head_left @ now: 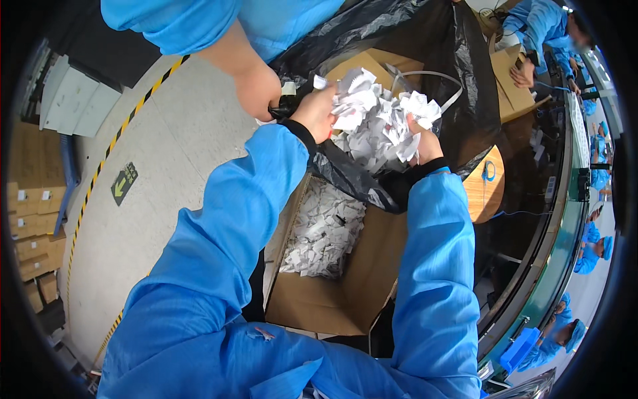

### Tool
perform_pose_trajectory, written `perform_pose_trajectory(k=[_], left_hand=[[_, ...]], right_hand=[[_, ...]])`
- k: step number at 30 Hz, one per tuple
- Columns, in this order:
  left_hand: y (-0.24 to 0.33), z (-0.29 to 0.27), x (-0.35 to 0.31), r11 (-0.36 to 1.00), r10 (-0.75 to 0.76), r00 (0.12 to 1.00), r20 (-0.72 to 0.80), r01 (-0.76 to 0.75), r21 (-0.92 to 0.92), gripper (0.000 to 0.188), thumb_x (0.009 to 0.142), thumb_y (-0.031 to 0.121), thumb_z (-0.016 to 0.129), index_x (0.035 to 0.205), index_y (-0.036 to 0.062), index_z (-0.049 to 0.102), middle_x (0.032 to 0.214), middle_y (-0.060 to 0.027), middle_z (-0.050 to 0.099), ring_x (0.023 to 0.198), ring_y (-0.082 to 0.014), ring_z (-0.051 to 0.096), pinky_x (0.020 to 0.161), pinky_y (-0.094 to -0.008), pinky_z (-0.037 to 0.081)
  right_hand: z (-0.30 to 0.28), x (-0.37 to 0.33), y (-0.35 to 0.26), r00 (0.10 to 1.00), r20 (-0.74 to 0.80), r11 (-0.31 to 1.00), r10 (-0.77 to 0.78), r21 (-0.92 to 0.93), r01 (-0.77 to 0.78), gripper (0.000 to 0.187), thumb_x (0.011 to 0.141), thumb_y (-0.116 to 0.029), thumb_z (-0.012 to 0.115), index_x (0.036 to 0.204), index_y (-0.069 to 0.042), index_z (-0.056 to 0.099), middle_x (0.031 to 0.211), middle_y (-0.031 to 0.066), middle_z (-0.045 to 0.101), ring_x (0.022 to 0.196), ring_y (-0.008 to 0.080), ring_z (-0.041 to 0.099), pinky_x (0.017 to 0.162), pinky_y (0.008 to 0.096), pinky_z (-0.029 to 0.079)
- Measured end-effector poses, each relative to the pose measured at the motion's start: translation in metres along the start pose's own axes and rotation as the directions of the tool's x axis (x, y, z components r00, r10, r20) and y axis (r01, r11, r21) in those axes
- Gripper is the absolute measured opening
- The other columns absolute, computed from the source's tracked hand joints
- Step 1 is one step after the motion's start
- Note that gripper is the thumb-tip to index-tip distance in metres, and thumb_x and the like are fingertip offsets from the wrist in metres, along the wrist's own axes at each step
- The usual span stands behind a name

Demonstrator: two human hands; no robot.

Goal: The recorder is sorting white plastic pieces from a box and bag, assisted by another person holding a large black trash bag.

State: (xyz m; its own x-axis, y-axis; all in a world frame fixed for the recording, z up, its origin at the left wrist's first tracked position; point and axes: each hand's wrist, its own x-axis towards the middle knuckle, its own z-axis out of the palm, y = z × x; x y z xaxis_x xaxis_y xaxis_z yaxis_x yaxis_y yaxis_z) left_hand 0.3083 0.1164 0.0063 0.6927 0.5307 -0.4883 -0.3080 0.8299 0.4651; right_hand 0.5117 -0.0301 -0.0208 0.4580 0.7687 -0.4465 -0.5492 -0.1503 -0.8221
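Scraps of crumpled white paper (pixel 380 130) lie heaped between both hands at the mouth of a black plastic bag (pixel 472 80), on the far side of an open brown cardboard box (pixel 312 309) holding smaller white scraps (pixel 322 233). The left hand (pixel 314 114) curls its fingers around a clump; the right hand (pixel 426 144) meets the heap's right side, its closure hard to tell. The step seems to be handling loose paper; the next move likely calls for close palms, limiting spills.

Head-worn fisheye view, facing down, close
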Motion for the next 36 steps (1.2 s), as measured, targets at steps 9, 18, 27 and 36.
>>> perform_pose_trajectory(k=[9,18,27,36], left_hand=[[-0.006,0.010,0.002,0.999,-0.053,0.996,0.072,0.054,-0.009,0.032,0.099,0.021,0.038,0.122,0.0002,0.046,0.125,-0.0167,0.047,0.115,-0.0288,0.051,0.098,-0.0466,0.044],[-0.032,0.036,-0.005,0.930,-0.096,0.973,0.211,0.012,0.368,0.048,0.088,0.024,0.064,0.130,0.0108,0.045,0.121,-0.0071,0.055,0.111,-0.0179,0.052,0.090,-0.0372,0.043],[-0.032,0.012,0.020,0.945,0.171,0.985,0.034,-0.174,0.278,0.026,0.090,0.010,0.052,0.115,0.0026,0.053,0.106,-0.0108,0.061,0.090,-0.0192,0.063,0.076,-0.0298,0.051],[-0.066,0.028,0.022,0.562,0.343,0.919,0.197,-0.368,0.741,0.052,0.077,0.018,0.074,0.120,-0.0010,0.050,0.104,-0.0108,0.062,0.090,-0.0152,0.061,0.073,-0.0283,0.050]], right_hand=[[0.009,-0.008,-0.010,0.984,0.177,0.899,-0.001,0.431,-0.077,0.036,0.093,-0.029,0.052,0.120,-0.004,0.053,0.112,0.0148,0.062,0.099,0.0337,0.061,0.087,0.0490,0.049],[0.013,-0.015,-0.017,0.970,0.238,0.908,-0.042,0.414,-0.062,0.043,0.092,-0.028,0.054,0.124,-0.001,0.049,0.120,0.0165,0.059,0.107,0.0316,0.058,0.093,0.0454,0.045],[0.017,-0.028,-0.026,0.985,0.136,0.945,-0.103,0.322,0.054,0.046,0.096,-0.035,0.041,0.129,-0.003,0.047,0.125,0.0137,0.056,0.111,0.0330,0.054,0.089,0.0507,0.046],[0.026,-0.023,-0.021,0.960,0.247,0.982,0.133,0.096,-0.161,0.062,0.092,-0.054,0.037,0.133,-0.007,0.043,0.125,0.0168,0.053,0.108,0.0416,0.053,0.079,0.0631,0.047]])
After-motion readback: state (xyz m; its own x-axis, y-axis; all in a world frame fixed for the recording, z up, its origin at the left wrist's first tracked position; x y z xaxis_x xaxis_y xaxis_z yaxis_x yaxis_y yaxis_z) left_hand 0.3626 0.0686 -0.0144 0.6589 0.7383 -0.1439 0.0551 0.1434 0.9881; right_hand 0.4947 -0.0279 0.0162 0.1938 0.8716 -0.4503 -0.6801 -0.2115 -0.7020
